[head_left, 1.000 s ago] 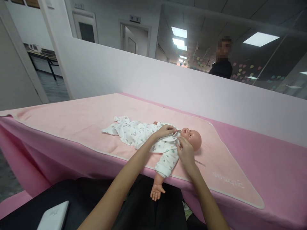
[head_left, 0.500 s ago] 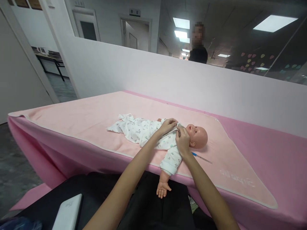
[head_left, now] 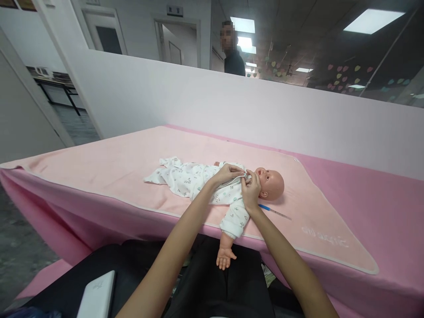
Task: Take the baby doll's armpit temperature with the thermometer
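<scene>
1. A baby doll (head_left: 272, 183) lies on its back on a peach blanket (head_left: 115, 163) spread over a pink-covered desk (head_left: 380, 198), its head to the right and its legs to the left. It wears a white printed shirt (head_left: 227, 196), and its near arm (head_left: 225, 254) reaches past the desk's front edge, over the person's lap.

2. Two bare hands meet at the doll's neckline, just below the chin. The step in hand looks like work on the shirt's front edge (whether it is being fastened or undone, I cannot tell).

3. The left hand (head_left: 229, 172) comes in across the chest, and its grip appears closed, fingertips and thumb pinched on the cloth. The right hand (head_left: 251, 190) is just beside it, near the doll's cheek; its grip, too, looks clamped on the collar edge. The exact contact is too small to make out.

4. So the shirt's neckline lies between the two grips, while the rest of the shirt spreads below and to the left of them.

5. The next move, I judge, calls for light fingertip control: one hand steadying the cloth while the other handles the edge, without tugging the doll's neck.

6. A thin stick with a blue end (head_left: 274, 212) lies on the blanket, close to the right wrist.
</scene>
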A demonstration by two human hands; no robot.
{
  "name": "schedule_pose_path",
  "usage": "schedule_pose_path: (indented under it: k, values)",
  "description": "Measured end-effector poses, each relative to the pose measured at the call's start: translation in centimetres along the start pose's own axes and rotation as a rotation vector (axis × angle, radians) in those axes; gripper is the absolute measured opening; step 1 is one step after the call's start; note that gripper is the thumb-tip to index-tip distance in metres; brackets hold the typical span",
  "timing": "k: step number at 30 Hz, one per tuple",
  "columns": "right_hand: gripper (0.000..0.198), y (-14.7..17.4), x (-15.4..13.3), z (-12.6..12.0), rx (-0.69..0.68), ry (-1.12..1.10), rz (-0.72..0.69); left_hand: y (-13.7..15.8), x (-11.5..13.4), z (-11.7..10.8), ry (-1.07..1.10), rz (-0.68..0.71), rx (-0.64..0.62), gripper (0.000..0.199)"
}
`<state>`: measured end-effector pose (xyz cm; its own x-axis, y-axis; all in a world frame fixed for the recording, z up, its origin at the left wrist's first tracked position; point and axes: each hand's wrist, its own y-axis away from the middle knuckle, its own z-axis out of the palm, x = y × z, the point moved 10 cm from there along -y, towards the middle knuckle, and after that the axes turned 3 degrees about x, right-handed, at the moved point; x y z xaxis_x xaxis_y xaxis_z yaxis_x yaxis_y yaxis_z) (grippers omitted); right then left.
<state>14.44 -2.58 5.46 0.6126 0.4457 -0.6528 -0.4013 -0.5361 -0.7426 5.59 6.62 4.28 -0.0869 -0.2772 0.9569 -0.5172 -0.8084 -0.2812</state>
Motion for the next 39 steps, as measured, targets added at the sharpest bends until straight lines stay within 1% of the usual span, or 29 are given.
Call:
schedule_pose_path:
  k: [3, 6, 8, 10, 13, 17, 20, 25, 28, 31, 35, 37, 39]
  values:
    - [0.021, 0.0, -0.2, 0.1, -0.012, -0.006, -0.020, 0.3, 0.7, 0.4, -0.004, 0.019, -0.040, 0.033]
    - [0.021, 0.1, -0.3, -0.2, 0.007, -0.016, -0.031, 0.7, 1.0, 0.7, -0.045, 0.007, -0.121, 0.038]
    - [0.021, 0.2, -0.2, -0.3, 0.013, -0.018, -0.018, 1.0, 0.9, 0.9, -0.089, -0.005, -0.180, 0.045]
    - [0.021, 0.3, 0.0, -0.2, 0.006, -0.021, 0.007, 1.0, 0.7, 0.8, -0.117, -0.003, -0.202, 0.045]
    - [0.022, 0.3, 0.2, -0.1, 0.000, -0.030, 0.033, 0.9, 0.6, 0.5, -0.148, 0.015, -0.187, 0.038]
    - [0.024, 0.4, 0.4, -0.1, 0.006, -0.038, 0.056, 0.8, 0.6, 0.6, -0.168, 0.038, -0.185, 0.033]
    - [0.028, 0.5, 0.9, 0.1, 0.006, -0.032, 0.078, 0.8, 0.7, 0.7, -0.162, 0.017, -0.178, 0.031]
    - [0.031, 0.6, 1.6, 0.2, 0.022, -0.105, 0.113, 0.8, 0.5, 0.5, -0.140, -0.053, -0.110, 0.021]
    - [0.029, 0.6, 1.6, 0.3, 0.021, -0.144, 0.124, 1.0, 0.4, 0.9, -0.111, -0.068, -0.136, 0.016]
    - [0.027, 0.5, 1.5, 0.3, 0.025, -0.151, 0.132, 1.1, 0.5, 1.4, -0.117, -0.068, -0.179, 0.017]
    - [0.014, 0.4, 1.2, 0.3, 0.007, -0.070, 0.112, 1.2, 0.9, 1.3, -0.187, -0.036, -0.177, 0.024]
    - [0.016, 0.3, 0.8, 0.3, -0.002, -0.017, 0.079, 1.3, 1.1, 1.3, -0.194, -0.003, -0.172, 0.027]
    - [0.019, 0.2, 0.4, 0.2, 0.001, 0.004, 0.053, 1.4, 1.4, 1.2, -0.157, 0.028, -0.170, 0.028]
